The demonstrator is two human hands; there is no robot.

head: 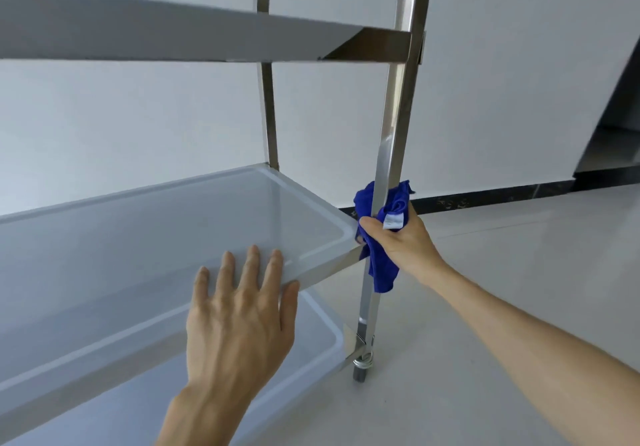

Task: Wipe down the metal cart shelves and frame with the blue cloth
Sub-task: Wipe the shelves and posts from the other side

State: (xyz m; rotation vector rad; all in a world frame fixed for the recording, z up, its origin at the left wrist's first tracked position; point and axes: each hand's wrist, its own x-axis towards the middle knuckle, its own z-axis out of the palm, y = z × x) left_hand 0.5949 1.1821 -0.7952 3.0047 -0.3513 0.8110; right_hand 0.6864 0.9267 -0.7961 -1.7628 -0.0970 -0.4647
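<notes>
At six o'clock the left hand [239, 321] lies flat on the front rim of the middle shelf [145, 237], fingers straight and slightly spread, thumb hooked over the edge; its forearm is cut off by the picture's bottom edge. The bottom shelf [304, 345] shows only in part beneath it, and a small caster [361, 369] stands under the corner. At three o'clock the right hand [398, 241] grips the blue cloth [381, 265], bunched round the square, polished steel upright [391, 154]; the thumb presses the cloth on the near side, the other fingers hidden behind it. A white label [393, 220] shows on the cloth. The top shelf [173, 30], at eleven o'clock, is blurred.
</notes>
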